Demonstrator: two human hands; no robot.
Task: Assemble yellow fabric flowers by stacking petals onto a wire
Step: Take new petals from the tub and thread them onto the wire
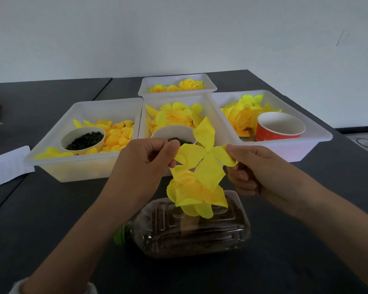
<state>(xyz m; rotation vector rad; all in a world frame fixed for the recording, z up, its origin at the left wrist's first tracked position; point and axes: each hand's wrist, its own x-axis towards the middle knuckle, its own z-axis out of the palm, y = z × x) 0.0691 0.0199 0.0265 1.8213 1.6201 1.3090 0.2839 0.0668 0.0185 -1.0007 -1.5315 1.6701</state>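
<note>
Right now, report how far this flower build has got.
Done: several finished yellow flowers lie in the far tray, and a cluster of stacked petals hangs above the plastic bottle. In hand: the left hand and right hand pinch opposite lobes of a four-lobed petal piece. The wire itself is not visible. Left: seating this piece, with loose petals waiting in the middle tray.

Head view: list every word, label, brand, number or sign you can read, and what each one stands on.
No text can be read in this frame.
Red paper cup: small pale specks, a pattern, not letters.
White paper at the table's left edge: faint ruled lines, no writing legible.
Plastic bottle lying on its side: no label shows.
</note>
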